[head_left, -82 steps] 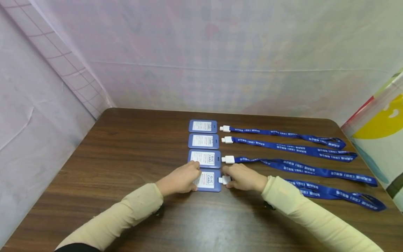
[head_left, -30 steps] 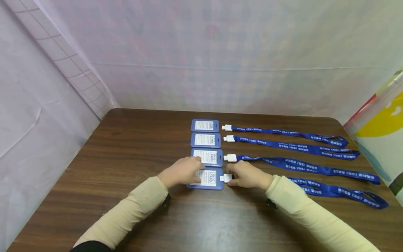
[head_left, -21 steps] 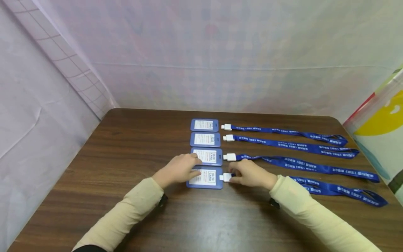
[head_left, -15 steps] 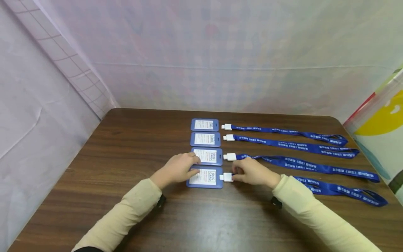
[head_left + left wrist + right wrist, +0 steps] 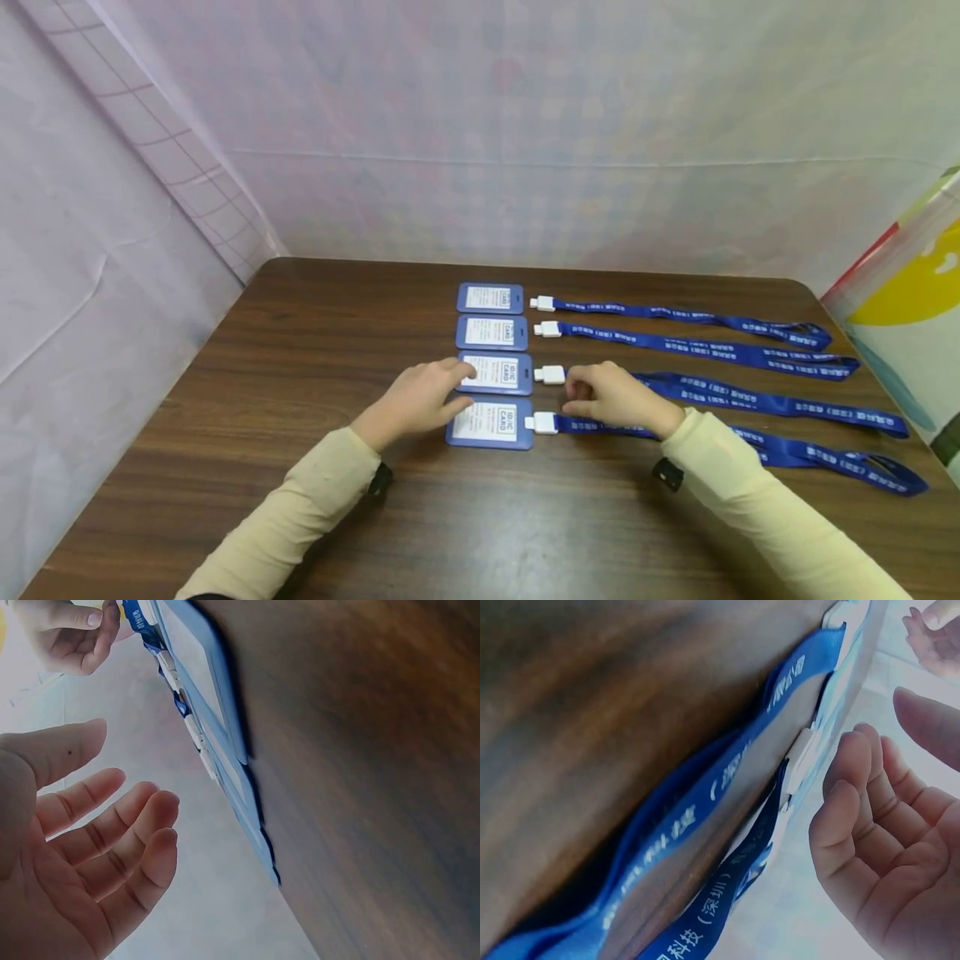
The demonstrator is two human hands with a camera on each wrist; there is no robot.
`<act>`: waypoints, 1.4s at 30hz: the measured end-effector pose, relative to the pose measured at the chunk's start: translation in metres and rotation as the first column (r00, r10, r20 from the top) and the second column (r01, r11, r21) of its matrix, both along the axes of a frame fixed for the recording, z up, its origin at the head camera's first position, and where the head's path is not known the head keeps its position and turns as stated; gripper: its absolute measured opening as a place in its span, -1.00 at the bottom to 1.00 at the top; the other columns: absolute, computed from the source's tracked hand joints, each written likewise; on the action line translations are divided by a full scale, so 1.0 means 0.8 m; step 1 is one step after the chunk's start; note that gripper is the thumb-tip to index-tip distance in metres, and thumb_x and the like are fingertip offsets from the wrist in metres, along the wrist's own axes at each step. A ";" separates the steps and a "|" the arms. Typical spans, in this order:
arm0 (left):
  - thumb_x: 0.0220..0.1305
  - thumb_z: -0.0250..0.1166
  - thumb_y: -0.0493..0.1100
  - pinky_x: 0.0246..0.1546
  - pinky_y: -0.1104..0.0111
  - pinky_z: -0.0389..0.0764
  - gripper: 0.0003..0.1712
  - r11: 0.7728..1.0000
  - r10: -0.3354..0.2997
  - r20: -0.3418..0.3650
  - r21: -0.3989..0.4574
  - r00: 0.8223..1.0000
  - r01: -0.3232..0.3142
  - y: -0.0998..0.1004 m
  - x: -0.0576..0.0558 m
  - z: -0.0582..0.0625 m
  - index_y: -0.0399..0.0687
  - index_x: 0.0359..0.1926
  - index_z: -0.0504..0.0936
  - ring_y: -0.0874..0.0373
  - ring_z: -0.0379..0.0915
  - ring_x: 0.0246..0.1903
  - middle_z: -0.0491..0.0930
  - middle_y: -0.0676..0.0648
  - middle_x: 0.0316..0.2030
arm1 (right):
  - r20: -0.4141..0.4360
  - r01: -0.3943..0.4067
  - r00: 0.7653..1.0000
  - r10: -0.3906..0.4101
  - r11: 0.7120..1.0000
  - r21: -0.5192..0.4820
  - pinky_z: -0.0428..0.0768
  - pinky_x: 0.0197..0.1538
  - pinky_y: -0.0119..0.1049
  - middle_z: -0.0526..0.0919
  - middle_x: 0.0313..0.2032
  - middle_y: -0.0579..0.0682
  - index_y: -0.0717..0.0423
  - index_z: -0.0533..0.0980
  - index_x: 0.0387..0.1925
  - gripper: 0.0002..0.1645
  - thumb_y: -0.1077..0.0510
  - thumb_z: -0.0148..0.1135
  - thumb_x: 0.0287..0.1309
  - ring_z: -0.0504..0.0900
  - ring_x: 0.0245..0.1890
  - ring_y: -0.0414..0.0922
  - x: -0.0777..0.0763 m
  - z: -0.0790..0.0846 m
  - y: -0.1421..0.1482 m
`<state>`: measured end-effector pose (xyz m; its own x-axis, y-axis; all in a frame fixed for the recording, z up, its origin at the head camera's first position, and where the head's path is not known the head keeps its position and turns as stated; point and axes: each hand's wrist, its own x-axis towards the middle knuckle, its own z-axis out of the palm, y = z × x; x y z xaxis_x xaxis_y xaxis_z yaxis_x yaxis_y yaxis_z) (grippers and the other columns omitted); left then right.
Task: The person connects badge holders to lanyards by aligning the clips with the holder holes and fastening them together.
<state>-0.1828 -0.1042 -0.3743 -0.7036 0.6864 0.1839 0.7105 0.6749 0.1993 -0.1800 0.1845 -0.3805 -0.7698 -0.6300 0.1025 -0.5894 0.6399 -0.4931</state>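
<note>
Several blue ID card holders lie in a column on the brown table, and the nearest card holder (image 5: 491, 423) is below my left hand's thumb. My left hand (image 5: 416, 398) hovers by the left ends of the two nearest holders; in the left wrist view its fingers (image 5: 120, 859) are relaxed and hold nothing. Each holder faces a blue lanyard with a white clip, a small gap between them. Over the nearest lanyard (image 5: 825, 458) and its white clip (image 5: 545, 423) is my right hand (image 5: 618, 398), loosely curled with nothing in its grasp, as the right wrist view shows.
The farther card holders (image 5: 490, 298) and lanyards (image 5: 675, 339) run in matching rows toward the back. Bare wood of the table (image 5: 315, 350) shows at left and in front. A pale patterned curtain (image 5: 525, 133) hangs behind the back edge.
My right hand has let go of the nearest lanyard's clip and moved back to the right. My left hand has lifted off the nearest card holder and shifted left. Holders and lanyards stay in place.
</note>
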 end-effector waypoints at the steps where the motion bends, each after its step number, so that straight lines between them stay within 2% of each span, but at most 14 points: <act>1: 0.12 0.26 -0.09 -0.49 0.30 0.54 -0.65 1.000 0.001 -0.002 0.000 1.000 -0.001 0.000 0.000 0.000 -0.15 -0.10 0.51 0.07 0.51 -0.41 0.56 -0.07 -0.28 | 0.007 0.002 1.000 -0.002 1.000 -0.002 0.40 -0.59 -0.44 0.45 -0.68 -0.22 0.06 0.42 -0.56 -0.78 0.21 0.34 -0.05 0.34 -0.68 -0.35 -0.001 0.001 0.000; 8: 0.12 0.27 -0.09 -0.49 0.33 0.54 -0.61 1.000 0.007 -0.009 0.000 1.000 -0.007 -0.002 0.002 0.002 -0.18 -0.06 0.51 0.09 0.50 -0.43 0.55 -0.08 -0.29 | 0.066 0.044 0.997 -0.046 0.999 0.026 0.45 -0.56 -0.41 0.48 -0.65 -0.19 0.14 0.44 -0.45 -0.80 0.23 0.34 -0.06 0.41 -0.67 -0.30 -0.011 0.004 -0.003; 13: 0.12 0.27 -0.10 -0.52 0.35 0.51 -0.60 1.000 0.009 0.003 0.003 1.000 -0.009 -0.003 0.002 0.003 -0.19 -0.04 0.50 0.11 0.47 -0.46 0.53 -0.09 -0.32 | 0.063 0.047 0.997 -0.051 0.997 0.061 0.44 -0.55 -0.39 0.48 -0.66 -0.16 0.20 0.45 -0.38 -0.74 0.22 0.37 -0.10 0.41 -0.67 -0.27 -0.020 0.005 -0.005; 19: 0.13 0.26 -0.10 -0.45 0.31 0.54 -0.58 1.000 0.010 0.013 0.003 1.000 -0.010 -0.004 0.001 0.000 -0.21 -0.02 0.51 0.09 0.49 -0.41 0.55 -0.10 -0.28 | 0.095 0.066 0.993 -0.077 0.991 0.116 0.41 -0.54 -0.38 0.44 -0.64 -0.14 0.22 0.49 -0.27 -0.66 0.21 0.39 -0.12 0.38 -0.64 -0.24 -0.031 0.007 -0.011; 24: 0.13 0.26 -0.09 -0.44 0.31 0.54 -0.59 1.000 0.012 0.011 0.007 1.000 -0.012 -0.005 0.000 -0.001 -0.20 -0.02 0.52 0.10 0.49 -0.41 0.55 -0.10 -0.28 | 0.083 0.073 0.993 -0.087 0.985 0.154 0.38 -0.54 -0.37 0.41 -0.65 -0.13 0.22 0.50 -0.24 -0.62 0.21 0.41 -0.16 0.35 -0.64 -0.22 -0.040 0.008 -0.016; 32: 0.13 0.26 -0.09 -0.45 0.32 0.54 -0.60 1.000 0.015 0.002 0.007 1.000 -0.015 -0.007 -0.001 -0.001 -0.19 -0.03 0.52 0.12 0.49 -0.42 0.56 -0.09 -0.27 | 0.068 0.065 0.994 -0.081 0.977 0.205 0.38 -0.53 -0.37 0.41 -0.64 -0.11 0.26 0.49 -0.19 -0.55 0.20 0.41 -0.18 0.36 -0.64 -0.21 -0.052 0.006 -0.017; 42: 0.15 0.26 -0.09 -0.41 0.29 0.56 -0.58 1.000 0.022 0.016 0.003 1.000 -0.022 -0.009 -0.003 -0.002 -0.19 0.00 0.51 0.10 0.50 -0.38 0.56 -0.11 -0.23 | 0.158 0.034 0.985 -0.066 0.980 0.198 0.42 -0.51 -0.37 0.45 -0.63 -0.10 0.26 0.48 -0.18 -0.53 0.18 0.42 -0.19 0.40 -0.62 -0.22 -0.064 -0.004 -0.011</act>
